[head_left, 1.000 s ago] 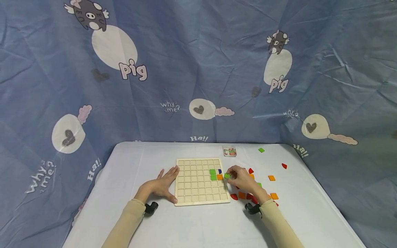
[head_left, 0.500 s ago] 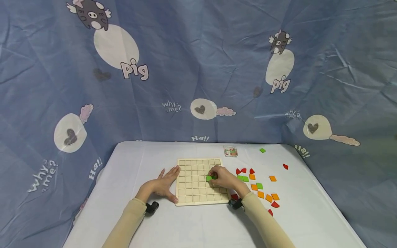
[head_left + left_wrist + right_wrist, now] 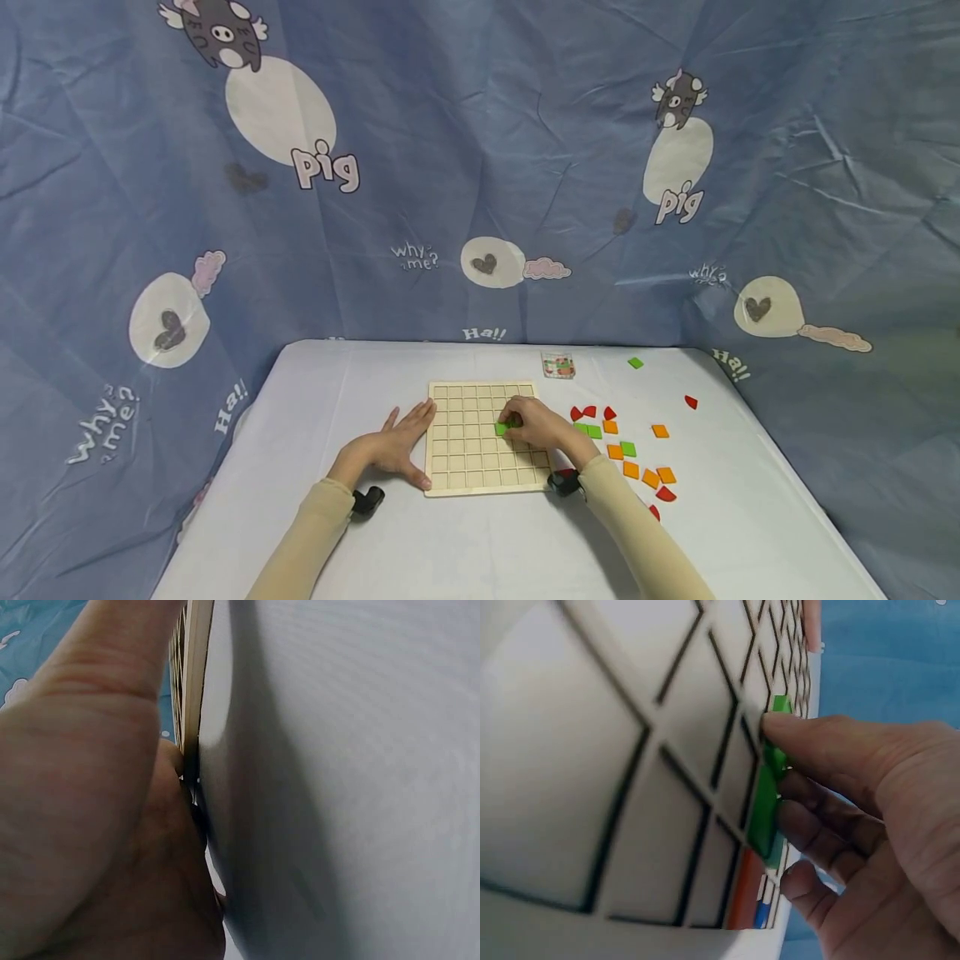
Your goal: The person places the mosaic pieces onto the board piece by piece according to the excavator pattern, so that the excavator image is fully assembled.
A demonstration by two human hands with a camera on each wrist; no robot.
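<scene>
A: Grip, right hand (image 3: 534, 425)?

B: Narrow pinch; thumb and fingertips hold a green tile (image 3: 501, 429).

A: Left hand (image 3: 390, 450)?

B: Fingers spread wide, thumb well apart from them. Fingertips and thumb touch the left edge of the wooden board (image 3: 457, 467), thumb at the near corner.

A: Location and heading of the held tile?

B: At the board, slightly right of its middle. One side shows past the fingertips, facing the left hand. Outline looks square, so I cannot name a long axis. Whether it is fully seated in a cell, I cannot tell.

A: Neighbours?

B: Right wrist view: a second green tile (image 3: 763, 814) just beside it, then an orange tile (image 3: 742, 889) and a blue piece (image 3: 763, 913) near the board's right edge.

A: Board alignment?

B: Roughly square; near edge runs left to right, grid ridges parallel to its sides.

A: Surface?

B: White table (image 3: 465, 542). Right of the board lie scattered orange tiles (image 3: 631, 471), loose green tiles (image 3: 627, 449) and rounded red pieces (image 3: 665, 494). A printed card (image 3: 558, 365) lies past the board's far right corner.

A: Room?

B: Creased blue cloth (image 3: 420, 125) behind the table and along both sides, printed with pigs, hearts and lettering.
</scene>
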